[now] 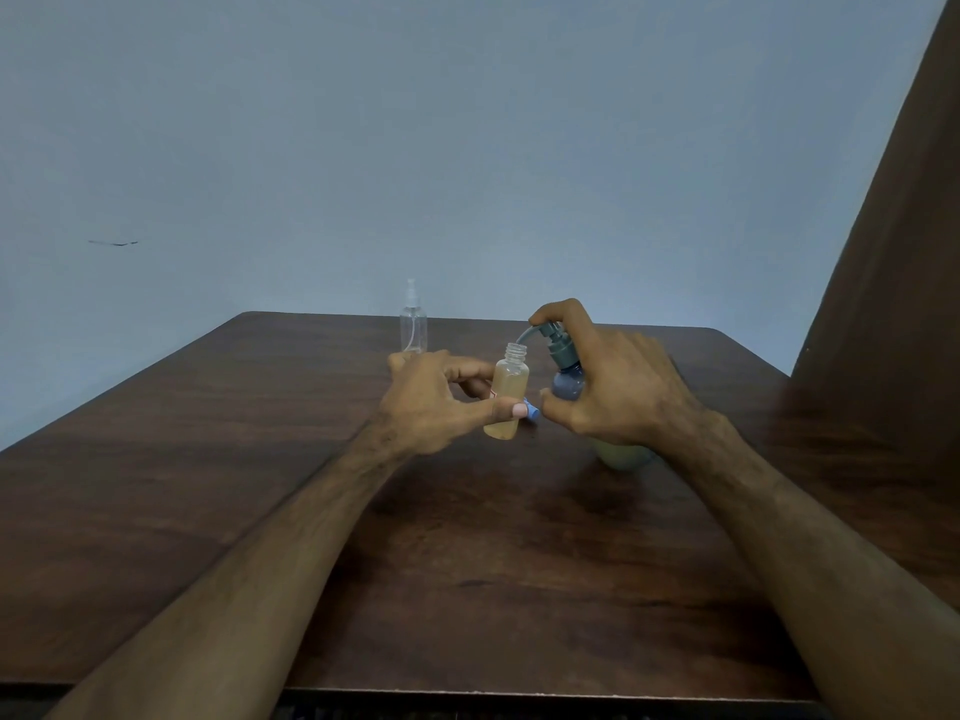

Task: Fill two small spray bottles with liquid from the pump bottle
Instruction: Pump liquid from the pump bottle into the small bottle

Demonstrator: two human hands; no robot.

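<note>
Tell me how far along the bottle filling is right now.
Done: nothing fully. In hand: the left hand holds the uncapped small bottle, mostly full of yellowish liquid, while the right hand grips the pump bottle, its spout at the opening. Left: cap this one, then fill the clear spray bottle, apparently empty, at the table's far edge.

Wall: plain pale blue-grey wall [415, 148] fills the upper half of the view, flat and unadorned.
Mark: a short dark scuff [113, 243] sits on the wall at the left.
Desk: dark brown wood-grain desk [467, 563], its far corners rounded, its back edge close to the wall.
Right side: a tall dark brown panel or curtain [893, 304] slants up along the right edge; which it is cannot be told.
Light: soft, even and rather dim, with faint sheen on the desk top.
</note>
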